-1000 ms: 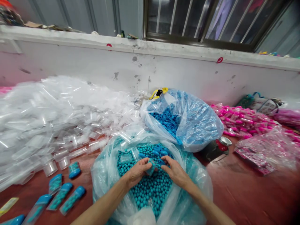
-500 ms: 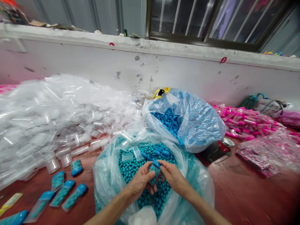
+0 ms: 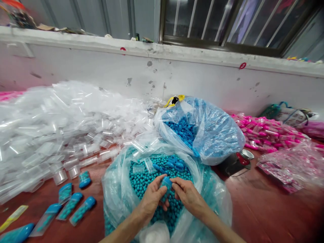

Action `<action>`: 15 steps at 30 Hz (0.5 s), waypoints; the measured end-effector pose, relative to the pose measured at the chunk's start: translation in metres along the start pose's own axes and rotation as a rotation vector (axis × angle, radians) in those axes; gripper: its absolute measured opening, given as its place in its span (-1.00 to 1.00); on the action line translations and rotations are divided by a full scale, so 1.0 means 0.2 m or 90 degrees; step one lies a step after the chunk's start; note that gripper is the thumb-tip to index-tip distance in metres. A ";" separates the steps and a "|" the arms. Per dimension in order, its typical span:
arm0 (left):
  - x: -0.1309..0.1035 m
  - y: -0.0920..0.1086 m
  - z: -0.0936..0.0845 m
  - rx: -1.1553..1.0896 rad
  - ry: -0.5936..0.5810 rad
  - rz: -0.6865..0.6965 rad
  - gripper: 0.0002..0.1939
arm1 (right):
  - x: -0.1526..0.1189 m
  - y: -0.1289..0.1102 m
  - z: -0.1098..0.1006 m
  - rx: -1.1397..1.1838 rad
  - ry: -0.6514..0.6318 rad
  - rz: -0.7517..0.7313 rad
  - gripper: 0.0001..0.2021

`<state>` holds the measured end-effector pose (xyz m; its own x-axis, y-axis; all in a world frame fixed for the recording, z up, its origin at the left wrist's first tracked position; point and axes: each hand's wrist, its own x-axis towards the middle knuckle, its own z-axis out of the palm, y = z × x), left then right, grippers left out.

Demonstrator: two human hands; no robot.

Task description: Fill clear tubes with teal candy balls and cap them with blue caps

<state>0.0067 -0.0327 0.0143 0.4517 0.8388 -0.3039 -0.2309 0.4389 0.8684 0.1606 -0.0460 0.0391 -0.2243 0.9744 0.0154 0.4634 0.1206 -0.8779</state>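
Over an open clear bag (image 3: 115,192) of teal beads (image 3: 141,184), my left hand (image 3: 153,194) is closed around a small clear container (image 3: 165,186) with a blue cap, which has teal beads inside. My right hand (image 3: 186,192) has its fingers pinched at the cap's right side; whether they grip it or only touch it, I cannot tell. Several loose blue caps (image 3: 176,163) and a couple of clear tubes (image 3: 150,166) lie on the beads just beyond my hands.
Capped bead-filled containers (image 3: 69,206) lie on the red table (image 3: 255,216) at left, below a large heap of clear tubes (image 3: 63,128). Behind stands a bag of blue caps (image 3: 215,135). To the right are a dark tin (image 3: 234,165), pink pieces (image 3: 268,135) and plastic-wrapped packs (image 3: 286,165).
My right fingers have shifted from the top of the blue cap to its right side. My left hand keeps its hold on the container. The view has moved slightly.
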 end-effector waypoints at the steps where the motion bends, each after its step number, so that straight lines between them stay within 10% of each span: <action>1: -0.01 0.01 0.01 0.001 0.005 0.002 -0.26 | 0.00 0.01 0.00 0.023 -0.017 0.006 -0.73; 11: -0.01 0.00 -0.01 0.141 0.084 0.044 -0.59 | -0.02 -0.02 -0.02 -0.140 -0.050 -0.153 -0.74; 15: -0.02 0.02 -0.04 0.139 0.016 0.022 -0.57 | 0.05 0.00 -0.03 0.038 -0.056 -0.055 -0.85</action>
<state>-0.0028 -0.0323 0.0155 0.4244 0.8611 -0.2801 -0.0517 0.3319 0.9419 0.1635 -0.0354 0.0430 -0.3373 0.9399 0.0528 0.3881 0.1900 -0.9018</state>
